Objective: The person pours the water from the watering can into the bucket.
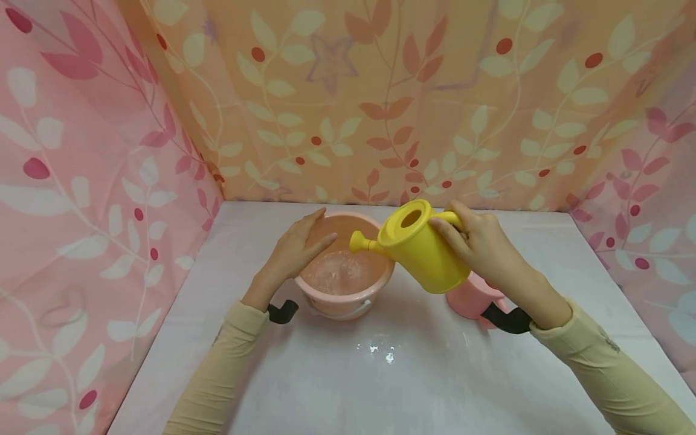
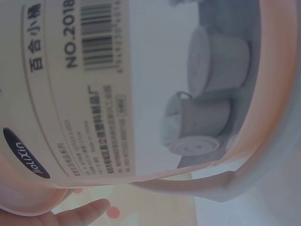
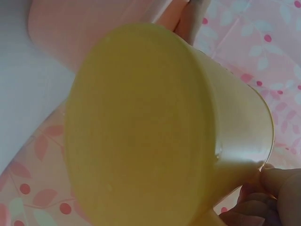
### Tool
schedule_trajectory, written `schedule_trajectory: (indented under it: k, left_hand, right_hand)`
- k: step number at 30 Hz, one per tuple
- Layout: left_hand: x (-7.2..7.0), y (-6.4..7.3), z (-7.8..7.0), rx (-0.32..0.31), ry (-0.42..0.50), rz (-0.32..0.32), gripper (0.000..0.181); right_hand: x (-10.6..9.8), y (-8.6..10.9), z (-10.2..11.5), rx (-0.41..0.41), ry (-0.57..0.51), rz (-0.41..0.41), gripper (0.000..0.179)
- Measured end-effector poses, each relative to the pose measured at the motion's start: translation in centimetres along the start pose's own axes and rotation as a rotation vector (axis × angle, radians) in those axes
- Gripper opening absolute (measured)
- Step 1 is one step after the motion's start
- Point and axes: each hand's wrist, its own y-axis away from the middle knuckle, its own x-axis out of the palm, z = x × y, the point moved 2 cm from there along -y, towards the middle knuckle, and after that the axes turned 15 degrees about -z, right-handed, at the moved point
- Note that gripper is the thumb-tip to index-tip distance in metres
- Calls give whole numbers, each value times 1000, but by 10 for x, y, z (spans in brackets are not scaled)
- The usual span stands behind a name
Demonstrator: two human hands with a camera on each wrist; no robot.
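My right hand (image 1: 484,235) grips the handle of a yellow watering can (image 1: 429,260), fingers curled round it and thumb near the top rim. The can is tilted, its spout and rose over the right side of a peach bucket (image 1: 348,299). Rippled water lies in the bucket, and its pale handle hangs down in front. At the bucket's left rim is my left hand (image 1: 290,251), fingers straight and thumb stretched over the opening. The left wrist view shows a printed label (image 2: 99,117) on the bucket. In the right wrist view the can's base (image 3: 141,132) fills the middle.
Partly hidden behind the can and right wrist, a pink cup-like container (image 1: 464,299) stands on the white table (image 1: 348,386). Shiny water drops (image 1: 380,352) lie in front of the bucket. Leaf-patterned cloth (image 1: 380,103) hangs at the back and both sides.
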Motion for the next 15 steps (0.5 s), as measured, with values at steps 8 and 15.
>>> schedule_trajectory:
  k: [8,15]
  left_hand:
    - [0,0,0,-4,-1,-4,75]
    - [0,0,1,-3,3,-3,75]
  right_hand:
    - [0,-1,1,-10,5,-6,27]
    - [0,-1,1,-4,7,-3,27]
